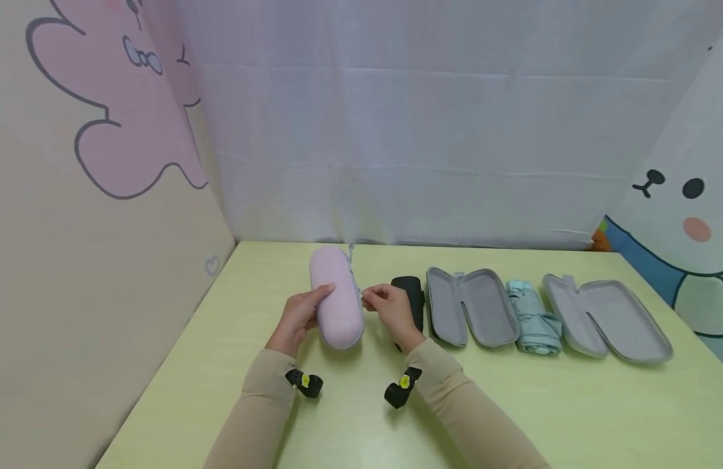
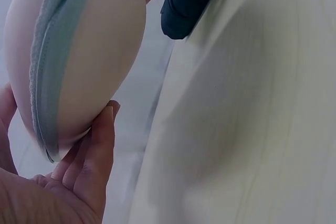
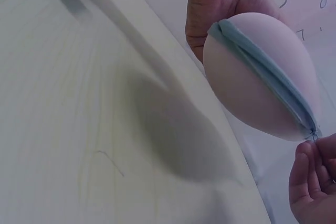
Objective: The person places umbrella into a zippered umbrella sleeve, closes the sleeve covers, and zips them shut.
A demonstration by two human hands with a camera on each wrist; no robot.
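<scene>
A pink hard-shell zip case (image 1: pixel 336 299), with a grey-green zipper band (image 2: pixel 65 40) along its side, is held up off the table; its shadow falls below. My left hand (image 1: pixel 299 318) grips it from the left, thumb on top and fingers underneath, as the left wrist view shows. At the zipper side, my right hand (image 1: pixel 393 312) pinches the small zipper pull (image 3: pixel 314 136) between thumb and fingers. The zipper appears closed along the visible band. Just beyond the right hand lies a dark rolled bundle (image 1: pixel 410 290), partly hidden by that hand.
Right of the dark bundle, an open grey case (image 1: pixel 487 306), a teal folded fabric bundle (image 1: pixel 534 319) and a second open grey case (image 1: pixel 625 319) lie in a row on the pale yellow table (image 1: pixel 350 417). A white curtain (image 1: pixel 396 143) hangs behind the far edge.
</scene>
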